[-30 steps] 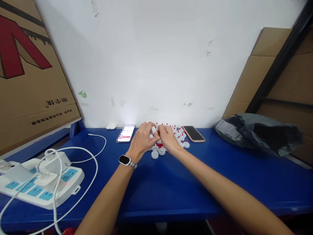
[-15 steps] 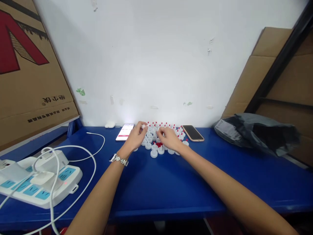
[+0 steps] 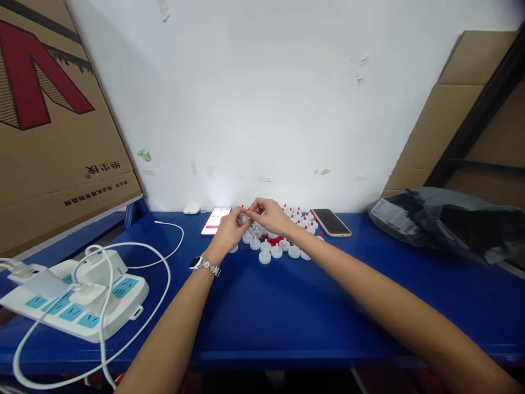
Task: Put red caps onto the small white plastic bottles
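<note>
My left hand [image 3: 230,230] is closed on a white nozzle cap [image 3: 245,219], pinched between thumb and fingertips. Meeting it from the right, my right hand [image 3: 271,218] has its fingers pressed together at the top of that cap, where a speck of red shows; it seems to hold a small red tip, largely hidden. Below and around both hands stand several white nozzle caps [image 3: 264,256] with bare spouts. A small heap of loose red tips [image 3: 272,241] lies among them. Behind and to the right are white caps with red tips [image 3: 304,220] on their spouts.
On the blue table [image 3: 287,312], a lit phone [image 3: 216,220] lies left and a dark phone [image 3: 331,222] right. A white power strip [image 3: 110,312] with looping cables [image 3: 164,295] occupies the left. A grey plastic bag [image 3: 447,221] lies right. A white earbud case [image 3: 191,208] sits by the wall.
My right hand has moved from above the caps leftward to my left hand, and their fingertips now meet at the held cap. The view has shifted slightly.
</note>
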A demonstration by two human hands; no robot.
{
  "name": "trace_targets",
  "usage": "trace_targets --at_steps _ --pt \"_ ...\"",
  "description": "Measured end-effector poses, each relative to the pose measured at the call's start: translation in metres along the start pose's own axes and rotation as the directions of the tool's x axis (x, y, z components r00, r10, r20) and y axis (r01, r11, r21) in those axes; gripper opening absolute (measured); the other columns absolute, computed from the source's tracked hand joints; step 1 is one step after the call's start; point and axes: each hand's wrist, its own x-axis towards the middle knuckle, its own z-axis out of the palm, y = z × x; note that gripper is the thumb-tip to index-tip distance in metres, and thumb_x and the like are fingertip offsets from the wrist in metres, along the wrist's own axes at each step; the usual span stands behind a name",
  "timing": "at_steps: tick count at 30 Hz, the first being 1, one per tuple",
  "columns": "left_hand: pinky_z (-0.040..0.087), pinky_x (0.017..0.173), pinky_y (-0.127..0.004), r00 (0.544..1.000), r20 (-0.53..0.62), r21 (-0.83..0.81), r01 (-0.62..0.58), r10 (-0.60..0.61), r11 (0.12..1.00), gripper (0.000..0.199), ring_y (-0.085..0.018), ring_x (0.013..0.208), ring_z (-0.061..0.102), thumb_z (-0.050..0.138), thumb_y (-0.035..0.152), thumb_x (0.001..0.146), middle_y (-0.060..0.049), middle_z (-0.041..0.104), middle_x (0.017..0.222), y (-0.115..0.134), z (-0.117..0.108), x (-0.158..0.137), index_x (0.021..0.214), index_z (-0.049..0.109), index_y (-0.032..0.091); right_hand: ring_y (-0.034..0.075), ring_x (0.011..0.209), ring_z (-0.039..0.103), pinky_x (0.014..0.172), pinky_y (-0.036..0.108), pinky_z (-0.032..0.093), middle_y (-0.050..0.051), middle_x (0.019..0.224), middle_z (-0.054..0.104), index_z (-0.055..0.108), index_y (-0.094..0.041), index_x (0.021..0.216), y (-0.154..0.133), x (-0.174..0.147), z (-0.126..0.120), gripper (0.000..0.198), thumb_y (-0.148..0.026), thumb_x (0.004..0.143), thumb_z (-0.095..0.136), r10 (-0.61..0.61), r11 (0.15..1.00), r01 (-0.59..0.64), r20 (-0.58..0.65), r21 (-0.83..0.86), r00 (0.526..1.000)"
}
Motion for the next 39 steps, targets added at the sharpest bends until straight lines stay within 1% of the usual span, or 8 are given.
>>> trace_targets --at_steps 3,5,9,17,24,27,31,39 --pt "0.045 0.063 -0.027 1.000 0.001 0.038 0.030 -0.030 0.999 0.032 -0.017 0.068 0.059 0.056 0.039 0.085 -0.002 0.063 0.075 -0.007 -0.006 0.001 0.109 0.061 0.018 0.012 0.063 0.058 0.058 0.023 0.041 0.002 0.069 0.066 0.063 -0.014 0.078 0.000 0.017 0.004 0.012 -0.026 0.080 0.062 -0.015 0.999 0.016 0.018 -0.051 1.000" --pt "0.049 0.075 -0.032 0.999 -0.007 0.095 0.035 -0.034 0.995 0.037 -0.020 0.085 0.063 0.055 0.030 0.084 -0.008 0.067 0.098 -0.013 -0.007 0.002 0.119 0.058 0.017 0.012 0.063 0.058 0.058 0.024 0.041 0.003 0.070 0.067 0.065 -0.014 0.079 0.003 0.030 0.007 0.012 -0.025 0.080 0.062 -0.016 0.995 0.019 0.029 -0.099 0.999" --pt "0.044 0.101 -0.039 0.999 -0.003 0.196 0.048 -0.048 0.979 0.056 -0.026 0.118 0.056 0.044 0.006 0.078 -0.019 0.055 0.133 -0.027 -0.005 0.004 0.134 0.048 0.009 0.013 0.066 0.060 0.061 0.023 0.042 0.005 0.074 0.069 0.068 -0.012 0.081 0.013 0.057 0.018 0.011 -0.020 0.079 0.062 -0.019 0.977 0.032 0.062 -0.210 0.998" --pt "0.039 0.108 -0.041 0.966 0.159 0.185 0.172 -0.203 0.967 0.064 -0.028 0.130 0.049 0.044 0.000 0.073 -0.020 0.055 0.137 -0.044 0.002 0.008 0.137 0.043 0.010 0.014 0.072 0.062 0.063 0.022 0.041 0.006 0.081 0.072 0.071 -0.013 0.084 0.042 0.079 0.046 0.011 -0.016 0.078 0.063 0.011 0.894 0.081 0.202 -0.440 0.979" --pt "0.043 0.104 -0.034 0.937 0.256 0.118 0.215 -0.239 0.969 0.064 -0.024 0.129 0.052 0.041 0.001 0.073 -0.021 0.054 0.138 -0.044 0.007 0.012 0.137 0.043 0.007 0.016 0.082 0.065 0.072 0.022 0.045 0.006 0.091 0.073 0.071 -0.016 0.098 0.055 0.083 0.029 0.023 -0.026 0.086 0.054 0.069 0.864 0.029 0.175 -0.502 0.982" --pt "0.042 0.106 -0.034 0.932 0.267 0.103 0.227 -0.247 0.968 0.066 -0.024 0.130 0.051 0.041 0.002 0.073 -0.022 0.052 0.139 -0.039 0.007 0.010 0.139 0.039 0.006 0.021 0.093 0.064 0.079 0.028 0.046 0.013 0.104 0.070 0.068 -0.014 0.107 0.062 0.090 0.020 0.029 -0.026 0.087 0.051 0.142 0.816 -0.068 0.084 -0.574 0.986" --pt "0.042 0.105 -0.034 0.931 0.284 0.096 0.209 -0.228 0.973 0.066 -0.023 0.129 0.052 0.040 0.002 0.074 -0.021 0.053 0.138 -0.033 0.008 0.007 0.139 0.039 0.007 0.026 0.094 0.065 0.078 0.032 0.047 0.016 0.105 0.069 0.071 -0.015 0.096 0.067 0.094 0.023 0.028 -0.035 0.081 0.060 0.231 0.758 -0.141 0.060 -0.637 0.971" --pt "0.041 0.105 -0.041 0.966 0.205 0.138 0.132 -0.159 0.982 0.052 -0.028 0.126 0.052 0.043 0.006 0.079 -0.020 0.056 0.133 -0.029 0.011 0.005 0.131 0.046 0.010 0.023 0.092 0.064 0.080 0.031 0.043 0.012 0.094 0.071 0.069 -0.016 0.085 0.054 0.085 0.028 0.017 -0.029 0.083 0.057 0.164 0.750 -0.055 0.105 -0.659 0.981"
